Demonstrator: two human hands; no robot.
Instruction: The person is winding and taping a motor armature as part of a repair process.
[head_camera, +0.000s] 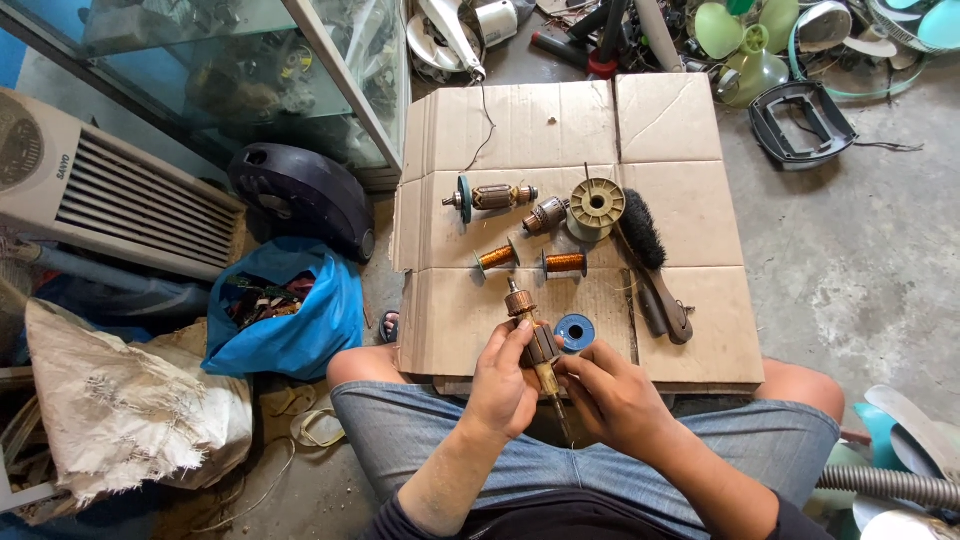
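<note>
Both hands, the left hand (503, 382) and right hand (612, 392), grasp a motor armature (534, 340) upright over the lap, steadying it from both sides above the flattened cardboard (680, 210), where copper wire spools (530, 260) lie close by.

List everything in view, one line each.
armature: 1, copper and brown, held in both hands
other armatures: 2, copper, upper cardboard
wire spools: 2, orange, mid cardboard
blue spool: 1, by the right hand
cream spool: 1, upper cardboard
brush: 1, black bristles, right of the spools
cardboard: 1, brown, on the floor
blue bag: 1, left of cardboard
left hand: grips armature
right hand: on armature shaft
</note>
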